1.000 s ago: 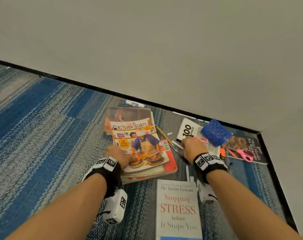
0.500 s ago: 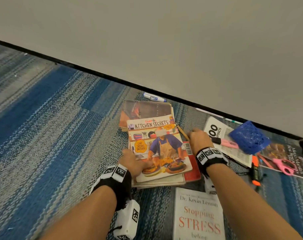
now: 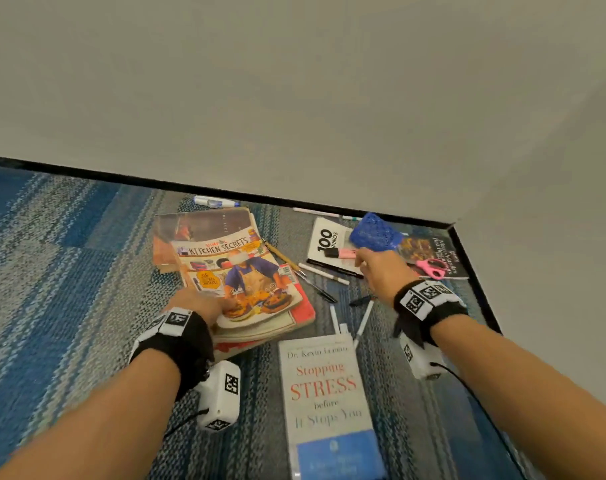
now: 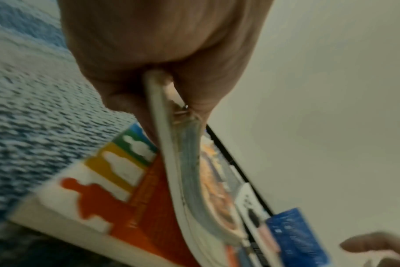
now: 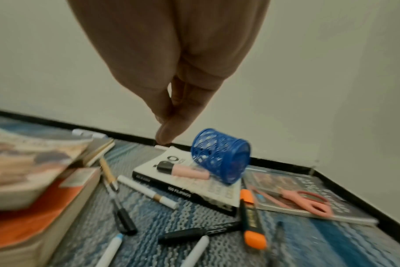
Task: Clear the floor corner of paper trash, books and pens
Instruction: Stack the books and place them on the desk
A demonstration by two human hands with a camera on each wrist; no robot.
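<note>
right now the gathering of books looks to be the step in hand. the person's left hand pinches the near edge of the glossy "kitchen secrets" cookery magazine, thumb on top and fingers beneath, so the thin pages bow upward off the thick orange-covered paperback under it; that small stack lies on the blue and grey striped carpet, left of the white "100" paperback with a black spine, which i'll use as my landmark. the right hand hovers just over that landmark book, grasping nothing, its fingers drawn loosely together and pointing down. on the landmark book rest a pale pink highlighter with a black cap and a tipped-over blue mesh pen cup. right of it lies a dark glossy cookbook with pink-handled scissors on top; nearer to the person than it, loose pens are scattered, among them an orange highlighter, a black marker and a white pen with a brown band. a grey "stopping stress" hardback sits closer still. next, i'd judge, the pink highlighter and cup must come off before that book can join the stack, and the floppy magazine wants support from below.
</note>
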